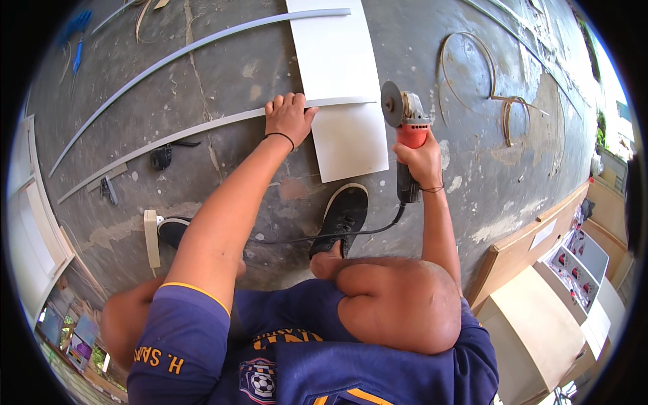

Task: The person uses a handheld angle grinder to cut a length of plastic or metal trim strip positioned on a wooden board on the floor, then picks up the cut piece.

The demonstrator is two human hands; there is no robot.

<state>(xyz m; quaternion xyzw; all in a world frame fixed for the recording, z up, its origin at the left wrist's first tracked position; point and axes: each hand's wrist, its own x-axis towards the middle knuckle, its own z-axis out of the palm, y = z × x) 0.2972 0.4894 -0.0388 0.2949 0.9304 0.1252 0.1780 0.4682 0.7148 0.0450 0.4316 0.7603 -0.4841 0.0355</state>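
A rough grey concrete floor (223,74) carries everything here. Largest on it is a white flat panel (341,88), running from twelve o'clock down toward the centre, its near edge just ahead of a black shoe (343,219). Two long grey strips cross the floor in curves; the nearer grey strip (202,128) lies across the panel from nine o'clock to the panel's right edge, and the farther strip (175,54) arcs above it at eleven o'clock.

The left hand (289,118) lies flat on the nearer strip where it meets the panel's left edge, fingers spread and pressing down, likely to keep the strip from shifting. The right hand (422,162) is wrapped closed around the body of an angle grinder (407,125), red at the grip, its disc standing just off the strip's right end at one o'clock. Whether the disc touches the strip cannot be told. The grinder's black cord (324,236) trails back past the shoe toward seven o'clock, clear of the disc but close to the foot.

Around: a coil of thin strip (472,67) at two o'clock, wooden boards (533,236) at four o'clock, and a small dark tool (160,156) at nine o'clock.
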